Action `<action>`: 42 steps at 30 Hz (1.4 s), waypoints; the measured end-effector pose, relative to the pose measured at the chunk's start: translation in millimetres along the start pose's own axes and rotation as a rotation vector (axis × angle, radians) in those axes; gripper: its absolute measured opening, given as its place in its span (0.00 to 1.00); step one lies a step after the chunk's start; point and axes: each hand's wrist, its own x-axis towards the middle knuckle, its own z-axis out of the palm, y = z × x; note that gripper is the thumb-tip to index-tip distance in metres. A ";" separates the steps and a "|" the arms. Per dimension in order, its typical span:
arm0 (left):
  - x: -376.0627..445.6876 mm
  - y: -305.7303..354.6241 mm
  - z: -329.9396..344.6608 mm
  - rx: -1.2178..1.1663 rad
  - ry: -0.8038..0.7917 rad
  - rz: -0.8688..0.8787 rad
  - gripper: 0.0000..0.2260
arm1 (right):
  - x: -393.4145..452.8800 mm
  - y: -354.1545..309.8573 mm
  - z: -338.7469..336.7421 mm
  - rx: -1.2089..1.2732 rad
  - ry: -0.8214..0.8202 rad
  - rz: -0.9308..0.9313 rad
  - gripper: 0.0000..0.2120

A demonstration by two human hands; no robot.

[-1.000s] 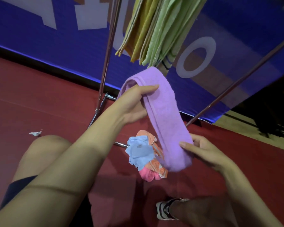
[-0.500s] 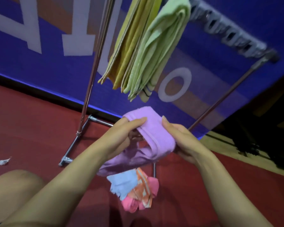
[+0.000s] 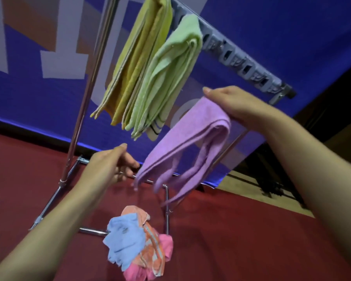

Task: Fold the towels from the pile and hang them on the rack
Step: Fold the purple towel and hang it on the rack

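Blue banner (image 3: 261,37) fills the upper frame above the red floor (image 3: 241,240); metal rack (image 3: 83,110) stands before it, yellow towel (image 3: 138,57) and green towel (image 3: 166,78) hanging from its top bar (image 3: 241,65). Purple towel (image 3: 190,142), folded, hangs at frame centre from the right hand (image 3: 231,104), fingers pressed together over its fold, just below the bar. Left hand (image 3: 109,165), lower centre-left, fingers loosely curled, touches nothing clearly; towel pile (image 3: 134,244) lies on the floor, bottom centre.
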 end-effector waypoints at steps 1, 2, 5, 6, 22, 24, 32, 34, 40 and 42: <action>0.8 1.0 -0.8 0.004 0.001 0.007 0.20 | 6.8 -4.1 -10.3 -0.045 0.041 -0.004 0.25; 1.3 1.8 -1.4 0.010 0.003 0.015 0.20 | 14.6 -8.1 -19.8 -0.080 0.073 0.001 0.24; 2.7 2.9 -2.0 0.061 0.018 0.052 0.19 | 36.5 -20.3 -41.7 -0.229 0.151 -0.006 0.24; 3.5 3.1 -2.0 0.098 0.020 0.072 0.19 | 43.9 -23.9 -46.8 -0.286 0.169 -0.023 0.25; 21.8 2.7 2.4 0.319 -0.081 0.198 0.19 | 87.5 -67.9 -74.5 -0.306 0.346 -0.129 0.27; 21.5 1.0 4.1 0.330 -0.094 0.200 0.19 | 98.2 -71.6 -71.8 -0.295 0.383 -0.146 0.29; 21.7 -2.4 -1.8 0.440 -0.155 0.210 0.20 | 139.9 -53.4 -62.9 -0.388 0.639 -0.181 0.20; 21.2 -2.7 -3.0 0.474 -0.169 0.208 0.19 | 137.4 -51.1 -60.3 -0.458 0.713 -0.237 0.21; 20.7 -4.6 -0.8 0.544 -0.179 0.233 0.19 | 110.8 -52.4 -38.5 -0.672 0.603 -0.268 0.22; 20.2 -5.6 0.7 0.552 -0.180 0.232 0.19 | 97.3 -46.7 -36.6 -0.616 0.559 -0.300 0.18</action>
